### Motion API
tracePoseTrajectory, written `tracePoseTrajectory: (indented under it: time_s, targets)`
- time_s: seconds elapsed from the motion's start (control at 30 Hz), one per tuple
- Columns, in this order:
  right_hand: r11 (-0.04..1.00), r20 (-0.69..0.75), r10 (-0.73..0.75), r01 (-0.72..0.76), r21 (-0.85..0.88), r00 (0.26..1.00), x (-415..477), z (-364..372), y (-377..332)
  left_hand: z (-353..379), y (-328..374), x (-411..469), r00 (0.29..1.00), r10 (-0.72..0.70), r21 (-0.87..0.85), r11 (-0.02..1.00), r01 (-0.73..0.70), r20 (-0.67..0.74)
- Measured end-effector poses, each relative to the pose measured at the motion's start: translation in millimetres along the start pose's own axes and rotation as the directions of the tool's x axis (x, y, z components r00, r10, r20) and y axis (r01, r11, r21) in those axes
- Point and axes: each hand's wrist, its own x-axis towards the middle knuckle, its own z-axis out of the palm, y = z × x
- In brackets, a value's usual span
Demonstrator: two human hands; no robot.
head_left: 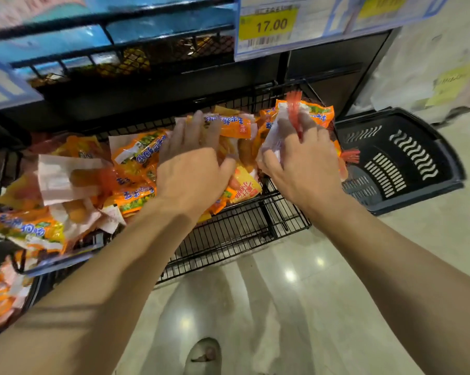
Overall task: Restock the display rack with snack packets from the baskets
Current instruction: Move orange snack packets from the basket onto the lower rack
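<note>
Several orange snack packets (136,163) lie heaped in the black wire display rack (236,234). My left hand (193,163) lies on top of the pile, fingers spread over an orange packet (234,125). My right hand (301,155) holds a white-backed packet with a red net end (294,109) at the right end of the rack; its fingers curl round the packet. A black plastic basket (407,158) stands on the floor to the right, with nothing visible in it.
An upper wire shelf (115,47) with blue packets hangs above the rack, and a yellow 17.00 price tag (269,25) sits on its edge. More orange packets fill a lower tier (1,296) at the left. Pale tiled floor (296,307) and my foot (204,355) are below.
</note>
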Motion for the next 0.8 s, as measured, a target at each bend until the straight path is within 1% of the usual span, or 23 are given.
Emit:
tracePoseTrajectory:
  time_s: [0.03,0.1,0.17,0.27,0.37,0.47,0.53,0.67,0.8]
  targets:
    - [1.0,-0.007,-0.017,0.017,-0.021,1.0,-9.1,-6.8,0.5,-9.3,1.2,-12.8,1.0,-0.022,-0.014,1.0,0.022,0.002]
    - [0.999,0.021,-0.027,0.028,-0.045,0.999,-32.2,-27.3,0.2,-27.6,0.9,-41.2,1.0,-0.016,0.024,1.0,0.016,-0.022]
    - [0.997,0.142,-0.007,0.018,-0.076,0.99,-62.2,-57.4,-4.0,-46.8,-1.1,-75.8,0.999,-0.011,0.067,0.998,0.008,0.047]
    - [0.995,0.301,0.011,0.018,-0.096,0.954,-114.6,-116.9,-13.2,-86.9,-2.8,-137.0,0.981,-0.073,0.07,0.996,0.061,0.179]
    - [0.992,0.413,0.007,0.044,-0.114,0.911,-170.9,-181.6,-17.0,-137.5,-4.6,-203.5,0.962,-0.133,0.103,0.989,0.111,0.24]
    - [0.984,0.451,-0.015,0.092,-0.151,0.892,-212.9,-250.0,-19.1,-194.2,-12.4,-265.8,0.949,-0.199,0.147,0.975,0.167,0.244]
    - [0.98,0.465,-0.027,0.114,-0.16,0.885,-230.5,-293.8,-22.4,-230.0,-20.0,-305.5,0.943,-0.252,0.149,0.963,0.224,0.216]
    - [0.975,0.418,-0.087,0.164,-0.152,0.905,-253.3,-376.2,-46.4,-302.2,-27.7,-369.8,0.935,-0.316,0.144,0.945,0.295,0.159]
    - [0.968,0.381,-0.168,0.225,-0.111,0.909,-268.5,-436.9,-78.1,-361.4,-29.6,-413.5,0.924,-0.37,0.178,0.919,0.351,0.092]
